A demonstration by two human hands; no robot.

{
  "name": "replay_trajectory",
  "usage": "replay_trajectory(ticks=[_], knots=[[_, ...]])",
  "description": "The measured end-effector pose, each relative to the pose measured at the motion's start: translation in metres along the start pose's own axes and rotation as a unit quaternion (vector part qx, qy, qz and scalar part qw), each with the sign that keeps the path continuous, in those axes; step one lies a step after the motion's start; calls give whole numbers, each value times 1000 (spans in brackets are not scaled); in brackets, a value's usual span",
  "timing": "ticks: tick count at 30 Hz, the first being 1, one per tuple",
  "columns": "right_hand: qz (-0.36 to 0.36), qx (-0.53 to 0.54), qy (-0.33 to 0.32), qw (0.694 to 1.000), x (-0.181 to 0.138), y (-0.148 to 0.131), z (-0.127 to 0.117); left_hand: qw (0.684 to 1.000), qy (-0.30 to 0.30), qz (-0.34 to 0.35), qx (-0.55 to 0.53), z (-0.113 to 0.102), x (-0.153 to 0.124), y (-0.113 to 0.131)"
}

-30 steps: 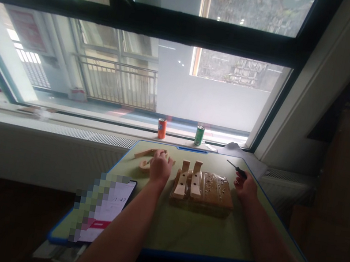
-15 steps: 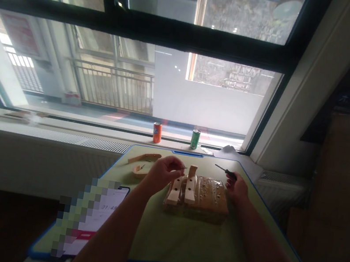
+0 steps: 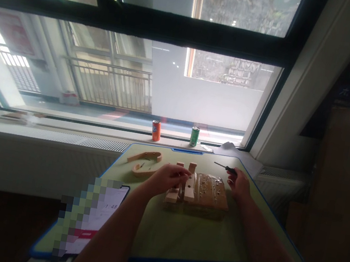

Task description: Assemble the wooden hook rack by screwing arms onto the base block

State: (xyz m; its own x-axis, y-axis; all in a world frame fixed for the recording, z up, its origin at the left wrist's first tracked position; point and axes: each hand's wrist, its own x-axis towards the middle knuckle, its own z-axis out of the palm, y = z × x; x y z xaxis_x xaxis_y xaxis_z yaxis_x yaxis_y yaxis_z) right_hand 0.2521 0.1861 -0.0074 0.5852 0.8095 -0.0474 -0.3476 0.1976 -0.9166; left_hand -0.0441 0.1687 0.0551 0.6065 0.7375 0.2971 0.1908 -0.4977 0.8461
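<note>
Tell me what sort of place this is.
Apparently an indoor room, with a small workspace set up beside a large window: a blue-edged table carries pale wooden pieces, and the person's right hand holds a screwdriver.

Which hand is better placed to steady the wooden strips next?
Probably the left hand: it is over the wooden strips, while the right hand holds a screwdriver to the right of the block.

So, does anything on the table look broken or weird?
Maybe the brown block: right of the wooden pieces on it, its top is dotted with small marks like holes, as if someone poked it. I see no spill.
</note>
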Motion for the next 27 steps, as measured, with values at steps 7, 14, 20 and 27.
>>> replay_trajectory(ticks=[7,14,20,27], knots=[[-23,-24,-16,999,-1,1,1,999,40,-12,27,4,1,4],[-28,-35,-18,999,-1,3,0,999,41,-31,-6,1,3,-3],[-23,-33,-16,999,-3,2,0,1000,-7,-13,22,1,2,0],[-22,-26,-31,999,-1,5,4,990,-35,11,138,1,11,2]])
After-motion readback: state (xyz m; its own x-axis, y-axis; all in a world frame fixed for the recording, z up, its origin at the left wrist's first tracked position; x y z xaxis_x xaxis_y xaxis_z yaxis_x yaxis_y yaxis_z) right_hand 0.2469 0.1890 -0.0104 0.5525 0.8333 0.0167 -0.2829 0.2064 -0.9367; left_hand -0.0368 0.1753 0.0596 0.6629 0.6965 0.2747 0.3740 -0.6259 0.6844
